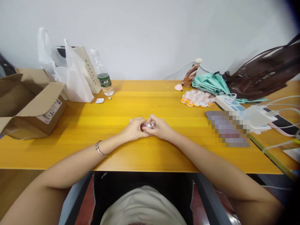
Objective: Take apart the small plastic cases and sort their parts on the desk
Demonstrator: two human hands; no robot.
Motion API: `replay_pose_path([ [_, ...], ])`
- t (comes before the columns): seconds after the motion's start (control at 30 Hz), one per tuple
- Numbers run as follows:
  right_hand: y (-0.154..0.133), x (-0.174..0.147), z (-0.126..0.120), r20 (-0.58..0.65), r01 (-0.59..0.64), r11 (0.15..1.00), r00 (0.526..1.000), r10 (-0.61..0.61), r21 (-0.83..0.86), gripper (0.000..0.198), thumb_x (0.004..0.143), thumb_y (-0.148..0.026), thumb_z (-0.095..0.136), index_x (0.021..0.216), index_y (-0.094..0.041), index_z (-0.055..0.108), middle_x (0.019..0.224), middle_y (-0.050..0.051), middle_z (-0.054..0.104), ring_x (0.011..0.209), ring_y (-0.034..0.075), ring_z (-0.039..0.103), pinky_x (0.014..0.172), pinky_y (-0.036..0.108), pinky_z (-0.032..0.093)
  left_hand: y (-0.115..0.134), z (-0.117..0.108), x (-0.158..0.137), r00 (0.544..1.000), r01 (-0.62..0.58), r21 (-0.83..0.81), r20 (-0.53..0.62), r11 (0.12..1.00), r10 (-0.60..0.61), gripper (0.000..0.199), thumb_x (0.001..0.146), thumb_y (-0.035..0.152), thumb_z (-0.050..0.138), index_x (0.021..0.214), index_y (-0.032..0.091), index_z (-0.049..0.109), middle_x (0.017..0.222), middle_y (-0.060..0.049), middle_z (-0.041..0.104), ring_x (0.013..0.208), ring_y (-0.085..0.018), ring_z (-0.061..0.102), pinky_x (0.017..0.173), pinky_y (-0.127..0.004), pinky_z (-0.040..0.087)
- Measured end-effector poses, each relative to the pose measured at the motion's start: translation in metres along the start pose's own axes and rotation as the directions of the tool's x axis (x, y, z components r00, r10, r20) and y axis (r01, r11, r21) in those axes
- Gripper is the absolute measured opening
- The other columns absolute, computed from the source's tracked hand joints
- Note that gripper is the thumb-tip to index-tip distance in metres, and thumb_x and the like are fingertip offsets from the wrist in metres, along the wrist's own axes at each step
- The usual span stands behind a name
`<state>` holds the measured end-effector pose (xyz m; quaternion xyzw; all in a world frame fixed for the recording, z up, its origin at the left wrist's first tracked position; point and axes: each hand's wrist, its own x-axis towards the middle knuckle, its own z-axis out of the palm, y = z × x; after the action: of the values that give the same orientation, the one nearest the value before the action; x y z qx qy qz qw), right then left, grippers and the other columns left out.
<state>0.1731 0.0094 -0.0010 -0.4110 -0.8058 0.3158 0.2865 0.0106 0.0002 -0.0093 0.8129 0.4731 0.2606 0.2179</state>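
The right hand pinches a small, round, clear object between thumb and fingers, over the middle of the bench. The left hand meets it with curled fingers; whether these also grip the object I cannot tell. Beyond, to the left, a water bottle stands near a silvery scrap; to the right lies a cluster of clear, orange-edged pods, near a brown-labelled bottle

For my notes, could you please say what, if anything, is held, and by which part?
The right hand holds a small round object by its sides.
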Motion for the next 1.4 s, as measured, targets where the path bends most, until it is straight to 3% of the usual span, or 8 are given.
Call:
replay_pose_path([
  [0.27,0.001,0.001,-0.005,0.085,0.09,0.991,0.993,-0.083,-0.094,0.017,0.075,-0.032,0.053,0.08,-0.02,0.042,0.066,-0.004,0.052,0.057,0.01,0.046,0.054,0.021,0.033,-0.007,0.004,0.003,0.998,0.052,-0.185,0.028,0.981,-0.048,0.031,0.061,0.04,0.069,0.07,0.015,0.053,0.066,0.003,0.054,0.06,-0.01,0.049,0.057,-0.022,0.035],
  [0.43,-0.002,-0.002,-0.018,0.243,0.269,0.961,0.938,-0.246,-0.066,0.014,0.076,-0.023,0.052,0.088,-0.02,0.046,0.08,0.0,0.057,0.067,0.011,0.05,0.064,0.023,0.039,-0.009,-0.002,0.004,0.99,-0.058,-0.189,0.113,0.98,0.081,0.023,0.062,0.031,0.067,0.076,0.016,0.058,0.077,0.001,0.059,0.071,-0.014,0.054,0.068,-0.026,0.039],
  [0.53,-0.006,-0.004,-0.024,0.265,0.358,0.93,0.908,-0.325,-0.086,0.028,0.069,-0.019,0.058,0.095,-0.019,0.048,0.093,0.003,0.057,0.081,0.014,0.053,0.072,0.026,0.04,-0.009,-0.006,0.004,0.98,-0.103,-0.143,0.153,0.984,0.125,0.03,0.062,0.03,0.068,0.086,0.017,0.058,0.084,-0.001,0.059,0.077,-0.016,0.053,0.073,-0.028,0.038],
  [0.63,-0.01,-0.005,-0.022,0.155,0.261,0.94,0.961,-0.23,-0.222,0.04,0.066,-0.029,0.064,0.101,-0.019,0.046,0.088,0.004,0.057,0.078,0.017,0.054,0.069,0.028,0.041,-0.007,-0.009,0.004,0.98,-0.084,-0.098,0.173,0.992,0.1,0.033,0.063,0.035,0.068,0.088,0.017,0.057,0.083,-0.001,0.058,0.075,-0.016,0.051,0.073,-0.029,0.037],
  [0.73,-0.012,-0.006,-0.014,0.057,0.093,0.947,0.995,-0.079,-0.309,0.031,0.072,-0.037,0.059,0.095,-0.02,0.046,0.069,-0.001,0.055,0.061,0.015,0.052,0.059,0.026,0.038,-0.005,-0.01,0.004,0.979,-0.066,-0.096,0.186,0.993,0.083,0.033,0.063,0.038,0.068,0.085,0.017,0.056,0.079,0.0,0.057,0.073,-0.015,0.051,0.073,-0.029,0.037],
  [0.9,-0.014,-0.008,-0.009,0.029,0.208,0.926,0.977,-0.21,-0.314,0.04,0.07,-0.033,0.06,0.103,-0.02,0.042,0.088,0.005,0.058,0.074,0.018,0.055,0.064,0.027,0.04,-0.006,-0.011,0.005,0.972,-0.086,-0.125,0.207,0.988,0.111,0.028,0.064,0.031,0.067,0.085,0.017,0.055,0.079,0.0,0.056,0.072,-0.015,0.051,0.069,-0.026,0.037],
  [1.07,-0.013,-0.007,-0.01,0.03,0.148,0.933,0.989,-0.146,-0.328,0.037,0.074,-0.038,0.056,0.103,-0.019,0.042,0.073,0.001,0.056,0.066,0.018,0.055,0.061,0.028,0.039,-0.007,-0.011,0.005,0.973,-0.074,-0.132,0.21,0.988,0.101,0.031,0.063,0.039,0.068,0.081,0.017,0.055,0.076,0.001,0.055,0.071,-0.015,0.05,0.067,-0.026,0.036],
  [1.4,-0.014,-0.009,-0.007,0.048,0.169,0.93,0.986,-0.162,-0.327,0.045,0.069,-0.035,0.062,0.105,-0.018,0.041,0.094,0.009,0.059,0.081,0.022,0.057,0.069,0.032,0.04,-0.012,-0.007,0.007,0.976,-0.108,-0.125,0.176,0.986,0.129,0.03,0.064,0.026,0.066,0.09,0.016,0.055,0.083,-0.001,0.056,0.073,-0.015,0.051,0.066,-0.025,0.037],
])
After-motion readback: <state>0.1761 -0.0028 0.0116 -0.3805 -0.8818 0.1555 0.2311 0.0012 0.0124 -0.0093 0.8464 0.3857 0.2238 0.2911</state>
